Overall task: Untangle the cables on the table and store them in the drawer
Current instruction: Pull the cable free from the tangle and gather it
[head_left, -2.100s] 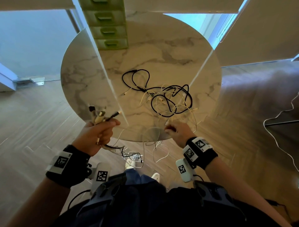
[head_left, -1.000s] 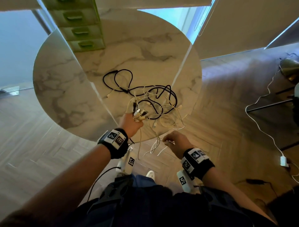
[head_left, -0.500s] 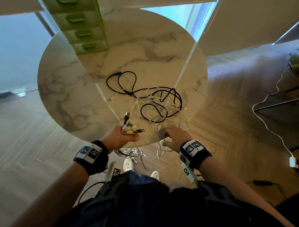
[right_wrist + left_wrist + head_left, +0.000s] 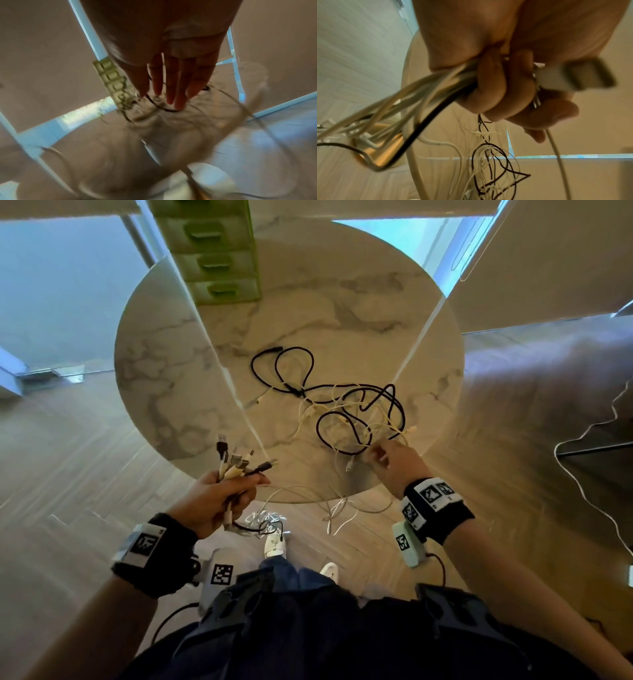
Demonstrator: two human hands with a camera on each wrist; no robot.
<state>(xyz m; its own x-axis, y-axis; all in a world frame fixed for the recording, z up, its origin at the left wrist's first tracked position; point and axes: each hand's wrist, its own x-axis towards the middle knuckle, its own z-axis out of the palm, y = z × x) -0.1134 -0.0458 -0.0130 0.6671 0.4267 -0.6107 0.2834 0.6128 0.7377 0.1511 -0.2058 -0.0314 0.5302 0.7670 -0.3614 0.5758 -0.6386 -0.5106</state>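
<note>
A tangle of black and white cables (image 4: 346, 412) lies on the near right part of the round marble table (image 4: 191, 392). My left hand (image 4: 236, 491) hovers at the table's near edge and grips a bundle of cable ends (image 4: 236, 462) with the plugs fanning upward. In the left wrist view the fingers (image 4: 503, 93) curl round white and black cords, with a USB plug (image 4: 587, 75) sticking out. My right hand (image 4: 385, 455) reaches the tangle's near right side; its fingers (image 4: 173, 86) are straight and touch the cables. The green drawer unit (image 4: 219, 254) stands at the table's far left, its drawers closed.
Loose white cable loops (image 4: 337, 510) hang over the table's near edge toward the wooden floor. More cords (image 4: 263, 522) dangle below my left hand above my white shoes (image 4: 274, 544). A white cord (image 4: 582, 474) trails across the floor at right beside dark furniture.
My left hand has drawn the bundle of cable ends back and to the left, away from the tangle. My right hand has moved forward from the table edge onto the tangle.
</note>
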